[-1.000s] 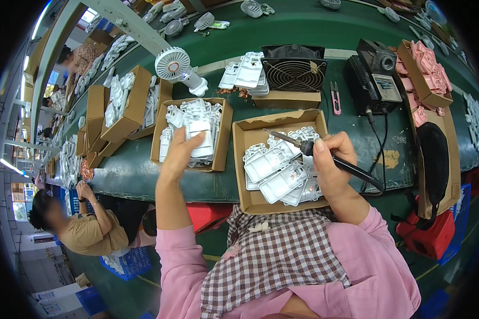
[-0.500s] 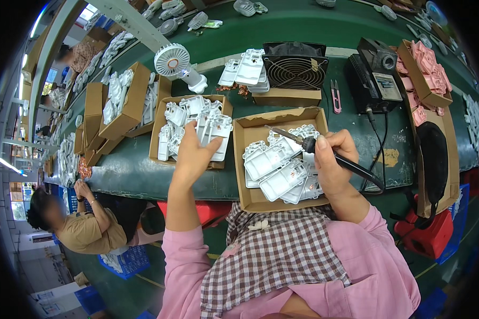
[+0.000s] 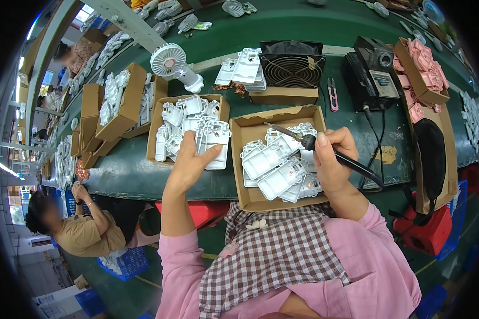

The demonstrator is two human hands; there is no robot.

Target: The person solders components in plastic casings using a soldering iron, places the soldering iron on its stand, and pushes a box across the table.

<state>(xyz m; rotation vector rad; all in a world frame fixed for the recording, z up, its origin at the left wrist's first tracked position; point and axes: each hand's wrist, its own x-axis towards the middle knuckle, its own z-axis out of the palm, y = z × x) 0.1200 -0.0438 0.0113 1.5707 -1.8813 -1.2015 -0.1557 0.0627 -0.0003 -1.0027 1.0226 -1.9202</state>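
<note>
Pink sleeves [image 3: 178, 271] and a checked apron [image 3: 271, 260] fill the bottom of the frame. Just above, right of centre, the right hand [image 3: 332, 162] is closed around a soldering iron [image 3: 307, 141], its tip pointing to the upper left over an open cardboard box [image 3: 238, 165] of white plastic casings [image 3: 277, 165]. Left of centre, the left hand [image 3: 189, 165] spreads thumb and fingers against a white part [image 3: 216, 139] at the right side of a second carton [image 3: 224, 109] — whether it grips the part, I cannot tell. At lower left, a co-worker [image 3: 90, 231] in a tan shirt sits by the bench. Farther up stand a small white fan [image 3: 168, 59], a stack of white casings [image 3: 247, 66] and a black square fan [image 3: 291, 72]; pink-handled snips [image 3: 332, 95] lie right of these, beside a black soldering station [image 3: 370, 80]. Pink parts [image 3: 428, 64] crowd a box at upper right. Farthest — across the top — runs a green belt [image 3: 292, 21].
</note>
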